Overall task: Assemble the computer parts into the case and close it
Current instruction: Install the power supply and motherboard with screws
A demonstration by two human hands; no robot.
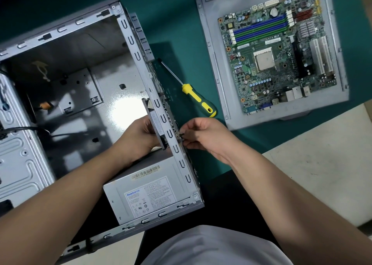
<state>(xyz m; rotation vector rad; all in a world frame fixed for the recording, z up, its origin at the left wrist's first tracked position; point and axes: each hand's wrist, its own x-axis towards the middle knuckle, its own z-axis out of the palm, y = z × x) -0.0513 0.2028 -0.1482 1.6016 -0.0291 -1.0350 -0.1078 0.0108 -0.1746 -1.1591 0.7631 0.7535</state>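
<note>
Green desk (181, 23) carries the case (66, 95). Inside its rear wall the left hand (141, 136) grips a fan (156, 124); outside, the right hand (201, 134) pinches a small fastener (182, 137). If the fan shifts, its holes may misalign and the fastener could drop.

Left hand (141, 136) curled in a grip, right hand (203, 134) fingertips pinched together.
</note>
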